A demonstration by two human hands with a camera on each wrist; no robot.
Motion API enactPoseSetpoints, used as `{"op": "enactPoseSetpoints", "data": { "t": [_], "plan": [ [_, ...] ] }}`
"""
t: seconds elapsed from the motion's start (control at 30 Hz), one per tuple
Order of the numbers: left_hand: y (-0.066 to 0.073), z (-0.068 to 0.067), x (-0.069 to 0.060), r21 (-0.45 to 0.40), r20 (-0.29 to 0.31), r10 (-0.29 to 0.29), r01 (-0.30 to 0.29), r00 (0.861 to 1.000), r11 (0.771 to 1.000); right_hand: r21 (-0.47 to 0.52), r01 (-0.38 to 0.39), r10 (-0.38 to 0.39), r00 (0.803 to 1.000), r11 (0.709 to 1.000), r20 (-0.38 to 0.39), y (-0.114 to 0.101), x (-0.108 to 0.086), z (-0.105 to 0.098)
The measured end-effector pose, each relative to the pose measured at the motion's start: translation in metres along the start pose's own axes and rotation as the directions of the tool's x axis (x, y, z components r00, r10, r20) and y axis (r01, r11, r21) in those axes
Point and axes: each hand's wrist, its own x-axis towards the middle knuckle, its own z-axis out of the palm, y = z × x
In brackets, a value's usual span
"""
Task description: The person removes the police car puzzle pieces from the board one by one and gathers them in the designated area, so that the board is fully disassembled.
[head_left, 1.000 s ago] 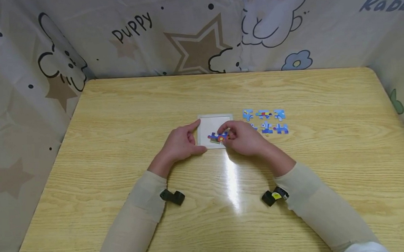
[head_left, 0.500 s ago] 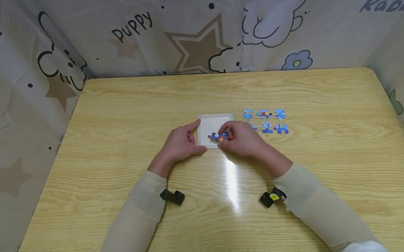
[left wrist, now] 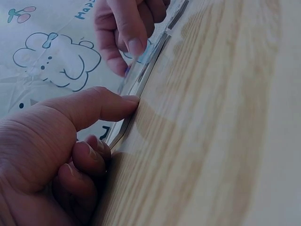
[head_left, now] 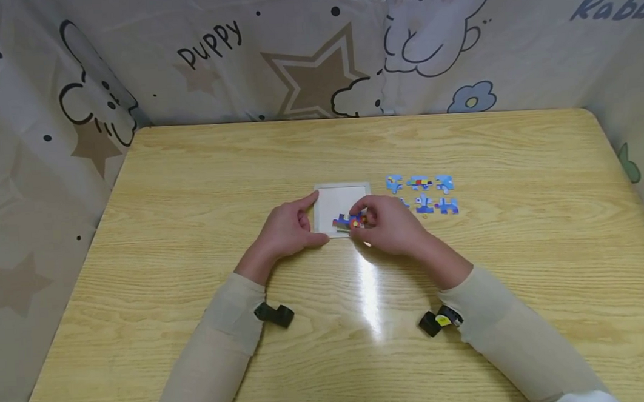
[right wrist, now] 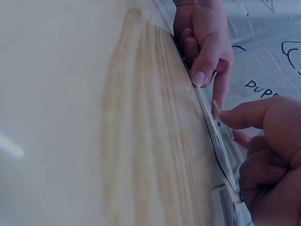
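On the table lies a square, light-coloured puzzle tray (head_left: pixel 340 197) with a pale rim. My left hand (head_left: pixel 287 228) grips it at the left side, index finger at the upper corner and thumb at the near edge; its other fingers are curled in, as the left wrist view shows of the left hand (left wrist: pixel 51 141). Between thumb and index finger, my right hand (head_left: pixel 391 224) pinches a jigsaw piece (head_left: pixel 355 222) over the tray's near right part. Blue, red and green puzzle parts show there; fingers hide some of them. The right wrist view shows the held piece's thin edge beside the right hand (right wrist: pixel 273 141).
Several loose blue jigsaw pieces (head_left: pixel 424 205) lie in two rows right of the tray, one partly behind the right hand. A small yellow bit (head_left: pixel 425 216) lies below them. Printed cloth (head_left: pixel 315 74) hangs behind the wooden table (head_left: pixel 216 164).
My right hand first shifted slightly left, then back a little right and nearer, with the pinched piece turning slightly. The left hand and the tray have stayed in place.
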Motion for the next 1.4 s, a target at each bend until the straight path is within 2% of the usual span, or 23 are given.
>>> {"op": "enactPoseSetpoints", "data": {
  "t": [0.2, 0.47, 0.6, 0.87, 1.4],
  "plan": [
    [0.0, 0.001, 0.0, 0.005, 0.002, 0.004, -0.004, 1.0, 1.0, 0.035, -0.003, 0.005, 0.999, 0.999, -0.032, 0.005, -0.018, -0.008],
    [-0.001, 0.003, 0.0, 0.01, 0.004, -0.007, 0.007, 1.0, 1.0, 0.047, 0.032, -0.029, 0.998, 0.998, -0.063, 0.023, -0.04, -0.023],
    [-0.002, 0.003, 0.0, 0.006, 0.004, -0.016, 0.016, 1.0, 1.0, 0.042, 0.025, -0.022, 0.996, 0.999, -0.082, 0.032, -0.049, -0.03],
    [-0.001, 0.001, -0.001, -0.004, 0.011, -0.019, 0.019, 1.0, 1.0, 0.012, 0.009, -0.007, 0.995, 1.0, -0.103, 0.049, -0.062, -0.044],
    [-0.001, 0.002, 0.0, -0.012, 0.007, -0.003, 0.003, 1.0, 1.0, -0.014, -0.015, 0.013, 0.995, 1.0, -0.099, 0.066, -0.078, -0.064]
  ]
}}
